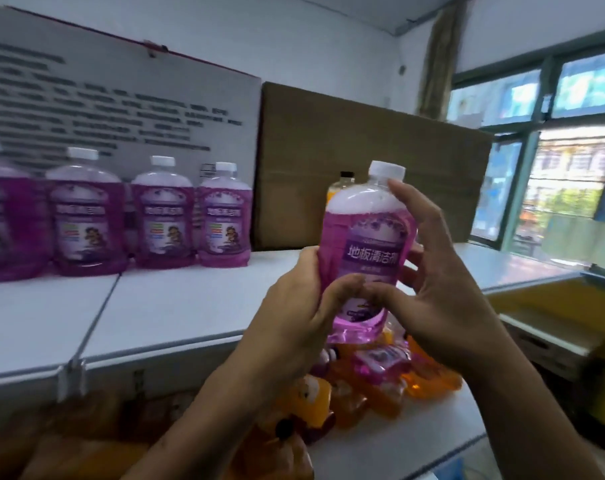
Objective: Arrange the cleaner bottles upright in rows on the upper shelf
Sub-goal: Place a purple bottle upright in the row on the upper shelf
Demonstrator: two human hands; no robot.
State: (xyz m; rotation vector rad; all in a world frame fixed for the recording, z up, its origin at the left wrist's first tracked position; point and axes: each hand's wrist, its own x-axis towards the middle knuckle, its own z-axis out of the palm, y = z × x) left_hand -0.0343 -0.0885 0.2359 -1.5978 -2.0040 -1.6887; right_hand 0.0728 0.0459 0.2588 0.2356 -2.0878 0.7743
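Bottle in hand: a clear plastic bottle of purple cleaner with a white screw cap and a purple label [367,244] is being held upright in the air, in front of and slightly above the front edge of the white upper shelf [176,306]; it is not yet standing on it.
Left hand: the left hand [294,306] is gripping the bottle's lower left side, with the thumb curling across the front of the label.
Right hand: the right hand [443,282] is cupping the bottle's right side, its fingers fairly straight and reaching toward the neck, its thumb pressing near the label's lower edge.
Row already made: four matching purple bottles with white caps [155,216] are standing upright side by side at the back left of the shelf, before a white printed board [121,98]; the leftmost is partly cut off by the frame.
Stray bottle: an orange bottle with a black cap [342,185] is peeking out behind the held one, in front of a brown cardboard box [363,150].
Still to do: a heap of orange and pink bottles [363,375] is lying on the lower shelf below the hands.
Progress: judging by this, the job is looking under way but well short of finished; the shelf's bare front and right parts are waiting to be filled.
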